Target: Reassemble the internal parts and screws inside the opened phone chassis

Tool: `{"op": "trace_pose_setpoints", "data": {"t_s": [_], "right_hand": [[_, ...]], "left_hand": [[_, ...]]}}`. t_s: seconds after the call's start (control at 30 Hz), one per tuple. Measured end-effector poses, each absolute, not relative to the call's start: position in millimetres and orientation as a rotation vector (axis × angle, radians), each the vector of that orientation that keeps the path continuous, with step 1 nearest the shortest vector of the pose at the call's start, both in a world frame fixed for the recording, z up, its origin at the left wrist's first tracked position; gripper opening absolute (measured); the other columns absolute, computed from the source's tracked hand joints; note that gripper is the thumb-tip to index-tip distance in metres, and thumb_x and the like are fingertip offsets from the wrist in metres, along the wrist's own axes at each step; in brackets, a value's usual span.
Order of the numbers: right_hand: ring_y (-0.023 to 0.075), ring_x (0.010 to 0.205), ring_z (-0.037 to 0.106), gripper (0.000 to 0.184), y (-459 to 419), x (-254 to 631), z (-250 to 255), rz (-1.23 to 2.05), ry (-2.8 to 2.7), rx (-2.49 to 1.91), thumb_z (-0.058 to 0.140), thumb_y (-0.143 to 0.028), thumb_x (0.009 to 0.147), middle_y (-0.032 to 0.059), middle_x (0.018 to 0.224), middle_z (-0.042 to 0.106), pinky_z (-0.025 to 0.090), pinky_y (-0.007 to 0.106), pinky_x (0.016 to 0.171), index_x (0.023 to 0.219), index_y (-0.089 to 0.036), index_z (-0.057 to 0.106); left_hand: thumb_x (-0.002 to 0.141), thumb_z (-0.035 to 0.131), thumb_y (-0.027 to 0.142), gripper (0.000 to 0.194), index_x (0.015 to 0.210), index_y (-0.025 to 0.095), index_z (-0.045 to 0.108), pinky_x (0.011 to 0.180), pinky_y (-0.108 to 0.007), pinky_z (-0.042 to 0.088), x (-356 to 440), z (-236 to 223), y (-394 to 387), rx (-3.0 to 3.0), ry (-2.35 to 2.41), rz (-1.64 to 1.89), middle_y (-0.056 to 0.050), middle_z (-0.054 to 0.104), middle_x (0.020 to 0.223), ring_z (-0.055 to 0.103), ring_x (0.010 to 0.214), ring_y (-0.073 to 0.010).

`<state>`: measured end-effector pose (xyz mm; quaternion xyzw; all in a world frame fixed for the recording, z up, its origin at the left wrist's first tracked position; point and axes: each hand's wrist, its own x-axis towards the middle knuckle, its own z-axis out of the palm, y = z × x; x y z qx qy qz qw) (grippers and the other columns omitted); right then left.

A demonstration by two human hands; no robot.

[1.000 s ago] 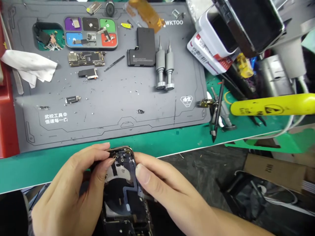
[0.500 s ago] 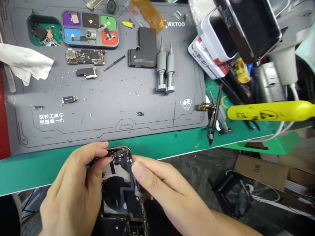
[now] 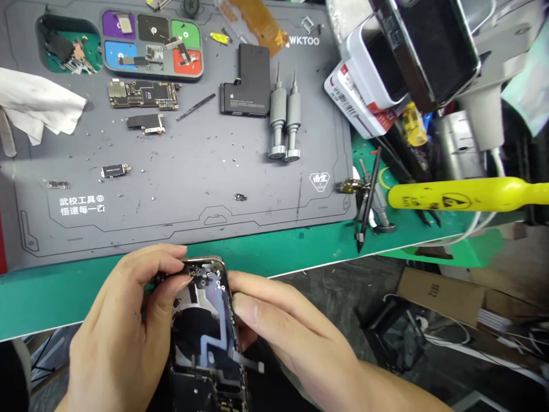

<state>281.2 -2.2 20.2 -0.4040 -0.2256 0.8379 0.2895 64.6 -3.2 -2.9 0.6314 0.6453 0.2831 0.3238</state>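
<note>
An opened phone frame (image 3: 201,326), its inside facing up, is held between my hands in front of the bench edge. My left hand (image 3: 124,326) is closed on its upper left, with thumb and index finger pinching at the top corner. My right hand (image 3: 278,332) grips the right edge, thumb on the side rail and fingers behind. A pale flex cable (image 3: 214,342) runs down the inside, and a thin strip end (image 3: 257,365) sticks out past the right edge. Whether a small part sits in the left pinch is hidden.
On the grey mat (image 3: 193,189) lie a logic board (image 3: 143,94), a black battery (image 3: 249,86), two screwdrivers (image 3: 278,117), small parts and loose screws. A parts tray (image 3: 152,73) stands behind. To the right are a yellow bottle-like tool (image 3: 463,194) and a white box (image 3: 355,97).
The phone has tilted a little, and the strip end now shows beyond its right edge. My right thumb has shifted slightly down the side. The view has moved slightly.
</note>
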Motion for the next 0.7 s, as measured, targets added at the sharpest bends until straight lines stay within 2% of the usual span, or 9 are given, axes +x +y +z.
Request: {"op": "trace_pose_setpoints", "data": {"t_s": [0.13,0.27,0.37,0.53,0.63,0.7], "right_hand": [[0.0156,0.087,0.054,0.033,0.4,283.4,23.4,2.194,-0.727,-1.065,0.064,-0.048,0.125,0.0001,0.096,0.063,0.050,0.030,0.080,0.117,-0.020,0.082],[0.0199,0.096,0.062,0.024,1.4,282.4,24.7,2.164,-0.740,-1.089,0.074,-0.043,0.120,0.0018,0.098,0.070,0.054,0.033,0.087,0.126,-0.022,0.083],[0.0206,0.092,0.063,0.028,0.1,281.7,24.1,2.129,-0.787,-1.159,0.075,-0.049,0.118,0.0027,0.098,0.074,0.056,0.034,0.082,0.124,-0.023,0.085],[0.0211,0.079,0.057,0.032,-1.0,282.9,22.8,2.028,-0.951,-1.291,0.070,-0.052,0.121,0.0014,0.089,0.071,0.056,0.036,0.077,0.123,-0.026,0.088],[0.0205,0.083,0.059,0.036,-0.7,283.4,22.8,1.984,-0.996,-1.294,0.062,-0.050,0.125,0.0016,0.093,0.073,0.056,0.037,0.082,0.126,-0.026,0.089],[0.0209,0.092,0.065,0.039,-0.3,283.6,23.2,1.985,-1.006,-1.273,0.057,-0.048,0.128,0.0028,0.101,0.077,0.058,0.037,0.090,0.130,-0.026,0.089]], "left_hand": [[0.121,0.062,0.042,0.012,0.125,0.040,0.073,0.101,-0.036,0.071,63.9,-2.5,-5.5,1.721,1.719,0.731,0.008,0.089,0.124,0.089,0.105,-0.0166],[0.117,0.064,0.028,0.015,0.124,0.038,0.073,0.113,-0.028,0.070,65.4,-1.3,-6.8,1.720,1.675,0.784,0.007,0.088,0.126,0.089,0.113,-0.0133],[0.116,0.067,0.025,0.014,0.121,0.036,0.073,0.118,-0.022,0.067,67.6,-0.8,-4.7,1.752,1.630,0.803,0.007,0.087,0.125,0.087,0.119,-0.0112],[0.117,0.068,0.020,0.016,0.121,0.035,0.072,0.114,-0.020,0.069,70.4,-1.3,-4.1,1.800,1.613,0.804,0.005,0.086,0.129,0.086,0.124,-0.0109],[0.117,0.069,0.020,0.013,0.120,0.033,0.071,0.112,-0.023,0.072,71.7,0.2,-5.1,1.865,1.624,0.783,0.003,0.087,0.130,0.088,0.120,-0.0125],[0.116,0.069,0.017,0.015,0.121,0.031,0.071,0.112,-0.026,0.073,72.9,2.0,-4.9,1.909,1.638,0.773,0.001,0.088,0.131,0.089,0.122,-0.0143]]}}
